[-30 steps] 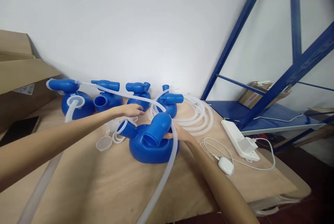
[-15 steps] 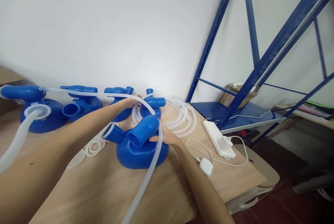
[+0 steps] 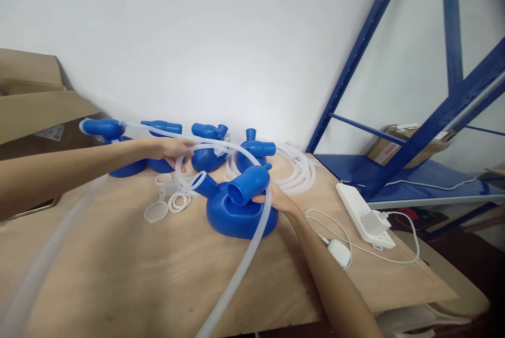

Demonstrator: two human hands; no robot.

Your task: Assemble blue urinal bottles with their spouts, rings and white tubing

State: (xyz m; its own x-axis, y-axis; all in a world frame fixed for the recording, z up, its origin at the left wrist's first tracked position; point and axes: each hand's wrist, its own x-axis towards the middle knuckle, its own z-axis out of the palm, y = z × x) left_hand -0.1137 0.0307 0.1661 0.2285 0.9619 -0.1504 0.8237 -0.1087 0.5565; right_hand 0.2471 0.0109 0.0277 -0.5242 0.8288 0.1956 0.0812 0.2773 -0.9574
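Observation:
My left hand (image 3: 176, 152) is closed round a clear white hose (image 3: 205, 144), part of which curves down in a loop beside the neck of the front blue bottle. My right hand (image 3: 279, 200) grips that blue bottle (image 3: 232, 216) at its right side, fingers by the handle-like spout. The bottle stands on the wooden table with its wide mouth facing me. Another stretch of hose (image 3: 252, 246) passes over the bottle's right side and runs down toward me. White rings (image 3: 180, 202) and a round translucent cap (image 3: 156, 212) lie left of the bottle.
Several blue bottles (image 3: 207, 159) stand along the wall, with coiled hose (image 3: 302, 172) at their right. A power strip (image 3: 361, 212) and a white charger (image 3: 339, 253) with cables lie at the right. A cardboard box (image 3: 35, 112) is at the left, a blue shelf (image 3: 410, 175) at the right.
My left hand has moved left and toward me, drawing the hose into a loop. My right hand stays on the bottle. The view has swung left, showing the cardboard box.

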